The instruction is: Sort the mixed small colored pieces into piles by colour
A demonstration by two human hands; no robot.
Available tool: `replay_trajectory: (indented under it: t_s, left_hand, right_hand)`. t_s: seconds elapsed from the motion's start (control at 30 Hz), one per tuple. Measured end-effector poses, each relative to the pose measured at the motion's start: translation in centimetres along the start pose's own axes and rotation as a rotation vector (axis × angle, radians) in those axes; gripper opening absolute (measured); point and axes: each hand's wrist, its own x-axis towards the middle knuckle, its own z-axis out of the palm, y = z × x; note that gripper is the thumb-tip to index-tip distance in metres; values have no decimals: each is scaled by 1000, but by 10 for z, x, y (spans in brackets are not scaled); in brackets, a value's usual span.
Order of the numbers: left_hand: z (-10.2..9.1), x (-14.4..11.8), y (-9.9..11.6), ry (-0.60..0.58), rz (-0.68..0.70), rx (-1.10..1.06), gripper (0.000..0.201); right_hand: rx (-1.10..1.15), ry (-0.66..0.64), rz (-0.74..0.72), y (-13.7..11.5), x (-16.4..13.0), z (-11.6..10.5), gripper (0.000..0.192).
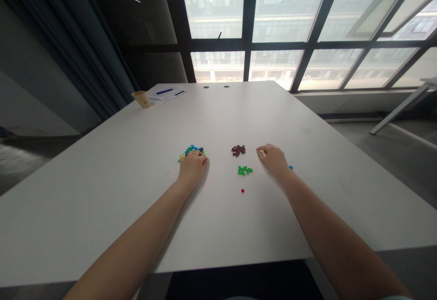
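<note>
- Wide and pale grey, the table (102, 190) runs from my chest toward a wall of tall windows (273, 17) with dark frames; daylight washes out the far end of the top.
- Left of the table hangs a dark curtain (85, 40), and beyond its right edge I see grey floor and the slanted white leg of another piece of furniture (399, 109).
- At the table's far left corner stands a small tan cup (142, 99), with some white papers (167, 94) and a blue pen just beside it.
- Two small dark holes (216, 86) sit at the table's far edge, near the middle.
- My left hand (192, 165) lies palm down near the table's centre, its fingers resting on a mixed pile of blue, green and yellow pieces (193, 150); I cannot tell whether the fingers pinch anything.
- My right hand (273, 160) lies on the table to the right of that pile, fingers curled, with something small and yellowish at the fingertips; whether it is gripped I cannot tell.
- Between my hands on the table sit a brown cluster (238, 150) and, nearer me, a green cluster (245, 170).
- A single red piece (242, 190) lies nearer still, apart from the rest, and a blue piece (291, 167) lies just right of my right hand.
</note>
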Motion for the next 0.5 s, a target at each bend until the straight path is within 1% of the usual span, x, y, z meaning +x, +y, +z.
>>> replay_trajectory:
  t_s: [0.13, 0.27, 0.33, 0.5]
  left_hand:
    - [-7, -1, 5, -37, 9, 86, 27]
    - [-10, -2, 8, -91, 5, 98, 29]
    - [-10, -2, 8, -86, 1, 97, 29]
    - [-5, -1, 7, -27, 16, 103, 27]
  right_hand:
    - [-2, -13, -19, -1, 0, 1, 27]
    - [-1, -14, -28, -1, 0, 1, 27]
    - [-1, -19, -29, -1, 0, 1, 27]
    - [-14, -28, -29, -1, 0, 2, 27]
